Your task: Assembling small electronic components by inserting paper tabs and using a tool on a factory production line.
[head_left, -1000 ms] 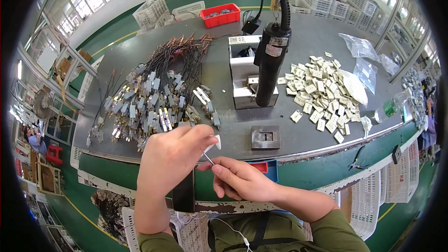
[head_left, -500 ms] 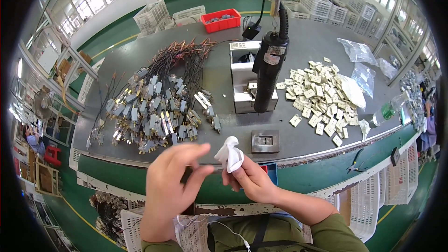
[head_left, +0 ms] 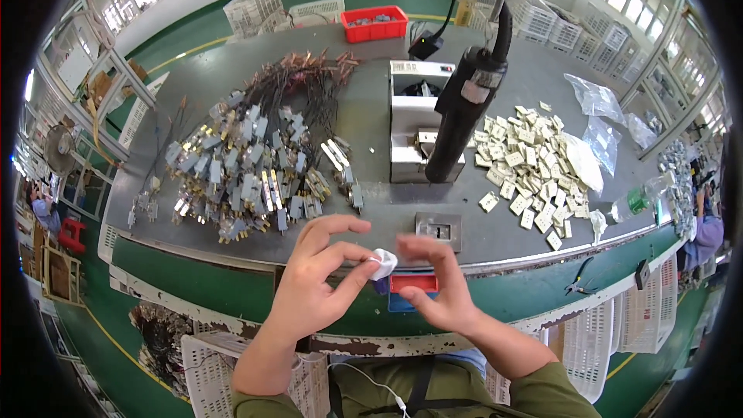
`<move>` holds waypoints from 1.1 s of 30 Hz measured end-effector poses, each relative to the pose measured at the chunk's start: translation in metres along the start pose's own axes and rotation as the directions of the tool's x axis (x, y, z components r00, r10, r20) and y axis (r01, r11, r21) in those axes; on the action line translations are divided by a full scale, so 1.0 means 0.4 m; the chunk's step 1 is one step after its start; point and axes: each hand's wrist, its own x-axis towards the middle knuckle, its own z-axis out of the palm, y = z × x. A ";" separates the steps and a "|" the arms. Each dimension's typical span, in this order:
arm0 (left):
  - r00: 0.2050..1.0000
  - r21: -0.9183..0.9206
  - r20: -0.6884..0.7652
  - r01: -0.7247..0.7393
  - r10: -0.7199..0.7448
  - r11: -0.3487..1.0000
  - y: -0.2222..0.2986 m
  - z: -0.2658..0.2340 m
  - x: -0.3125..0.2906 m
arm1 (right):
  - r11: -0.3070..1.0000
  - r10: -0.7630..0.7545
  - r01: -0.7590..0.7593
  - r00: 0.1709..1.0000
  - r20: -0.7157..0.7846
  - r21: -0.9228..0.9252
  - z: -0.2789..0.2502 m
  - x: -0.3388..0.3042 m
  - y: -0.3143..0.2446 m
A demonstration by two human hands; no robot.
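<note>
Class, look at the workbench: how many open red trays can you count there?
2. A larger red tray of small parts stands at the far end; a small red tray sits at the near edge, by the right hand. Others may be hidden.

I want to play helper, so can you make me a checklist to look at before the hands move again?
1. White thing pinched in left hand: ok.
2. Right hand free: ok, open with nothing seen in it.
3. Black tool hanging apart from both hands: ok.
4. Metal block hollow empty: cannot tell, too small.
5. Pale plates all heaped together: not ok, one lies apart.
6. Pliers away from both hands: ok.
</note>
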 end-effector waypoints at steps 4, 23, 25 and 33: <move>1.000 -0.022 0.012 -0.008 0.008 1.000 0.002 0.029 0.003 | 0.976 -0.219 0.213 0.958 0.184 0.053 0.006 0.074 -0.058; 0.962 0.321 -0.012 -0.255 0.273 0.912 0.039 0.114 -0.065 | 0.819 0.236 -0.118 0.961 -0.143 0.561 0.046 0.061 -0.054; 0.972 0.149 -0.119 -0.186 0.205 0.971 0.006 0.109 -0.077 | 0.773 0.295 -0.189 0.952 -0.080 0.606 0.038 0.060 -0.049; 0.944 -0.787 0.034 0.228 -0.328 0.573 -0.051 0.136 -0.090 | 0.775 0.340 -0.428 0.902 0.264 0.464 0.009 0.048 -0.074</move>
